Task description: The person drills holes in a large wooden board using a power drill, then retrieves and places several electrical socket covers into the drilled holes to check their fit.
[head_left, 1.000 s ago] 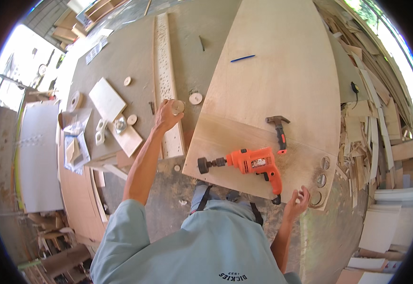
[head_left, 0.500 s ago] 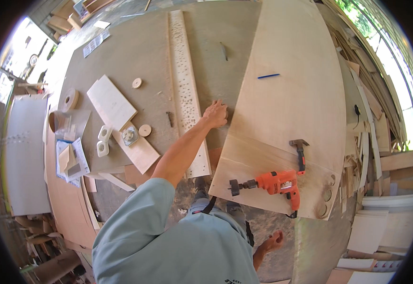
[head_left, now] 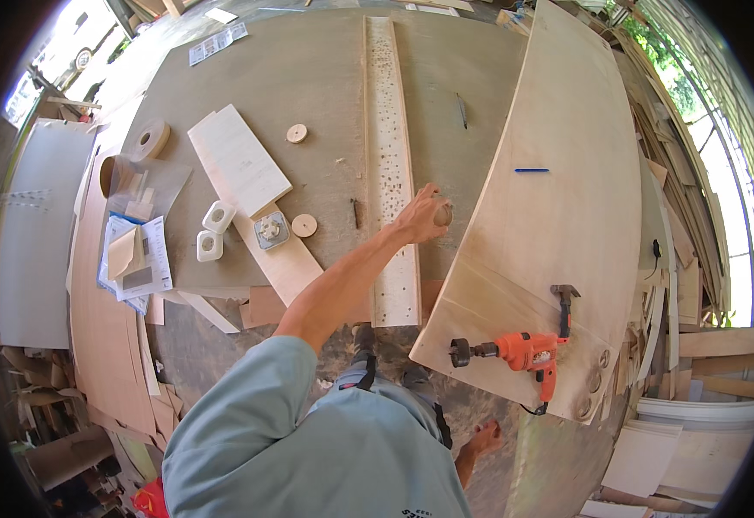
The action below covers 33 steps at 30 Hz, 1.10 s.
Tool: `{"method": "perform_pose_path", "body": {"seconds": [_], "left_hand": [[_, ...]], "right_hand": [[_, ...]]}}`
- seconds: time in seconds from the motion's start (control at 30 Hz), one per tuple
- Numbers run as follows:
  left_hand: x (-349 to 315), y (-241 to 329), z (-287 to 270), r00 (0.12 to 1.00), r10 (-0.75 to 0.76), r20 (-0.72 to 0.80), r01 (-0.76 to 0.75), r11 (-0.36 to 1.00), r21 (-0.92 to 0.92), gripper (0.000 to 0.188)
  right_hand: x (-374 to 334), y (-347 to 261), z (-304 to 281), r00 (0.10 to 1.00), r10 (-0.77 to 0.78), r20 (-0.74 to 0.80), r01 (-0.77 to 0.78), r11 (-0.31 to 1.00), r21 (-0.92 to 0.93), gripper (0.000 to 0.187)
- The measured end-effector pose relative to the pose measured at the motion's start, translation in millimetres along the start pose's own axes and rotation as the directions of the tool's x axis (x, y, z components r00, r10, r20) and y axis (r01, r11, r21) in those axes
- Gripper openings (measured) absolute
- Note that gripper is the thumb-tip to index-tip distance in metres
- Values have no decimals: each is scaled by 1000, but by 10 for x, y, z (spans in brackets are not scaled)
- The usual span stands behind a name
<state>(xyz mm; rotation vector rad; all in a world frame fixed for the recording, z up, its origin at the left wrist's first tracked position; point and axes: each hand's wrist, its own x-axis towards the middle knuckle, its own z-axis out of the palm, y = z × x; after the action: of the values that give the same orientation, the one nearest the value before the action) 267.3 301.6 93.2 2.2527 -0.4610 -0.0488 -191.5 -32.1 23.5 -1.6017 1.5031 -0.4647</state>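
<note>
My left hand [head_left: 423,216] reaches across a long pale board [head_left: 387,164] dotted with small holes. Its fingers are closed round a small round wooden disc [head_left: 443,215], just above the grey-brown tabletop. Down at my right side hangs my right hand [head_left: 484,439], holding nothing, its fingers loosely bent and apart. Right of the left hand lies a large plywood panel [head_left: 567,181]. On it rest an orange power drill [head_left: 524,350] fitted with a black hole saw [head_left: 461,352], a hammer [head_left: 565,302] and a blue pen [head_left: 532,170].
Two more wooden discs, one farther off [head_left: 297,134] and one nearer [head_left: 304,226], lie on the left. Beside them are a pale board [head_left: 239,160], white square containers [head_left: 219,217], a tape roll [head_left: 150,138] and papers [head_left: 154,250]. Stacked timber offcuts [head_left: 686,259] line the right.
My left hand has risen slightly from the tabletop, and a wooden disc now shows in its fingers. The whole view has shifted, moving the table's contents within the picture. My right hand still hangs.
</note>
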Motion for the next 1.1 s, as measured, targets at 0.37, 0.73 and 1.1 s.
{"method": "perform_pose_path", "body": {"seconds": [0.37,0.73,1.1], "left_hand": [[-1141,-877,-1382,939,-311,149,181,813,554,60],[-1107,-1254,-1636,886,-378,270,237,868,437,51],[300,-2209,-2280,787,-535,-305,616,670,415,61]], "right_hand": [[-11,666,-16,981,127,146,-134,990,44,29],[-294,990,-247,975,197,103,-183,975,-127,28],[-279,987,-642,978,61,201,84,762,-642,35]]}}
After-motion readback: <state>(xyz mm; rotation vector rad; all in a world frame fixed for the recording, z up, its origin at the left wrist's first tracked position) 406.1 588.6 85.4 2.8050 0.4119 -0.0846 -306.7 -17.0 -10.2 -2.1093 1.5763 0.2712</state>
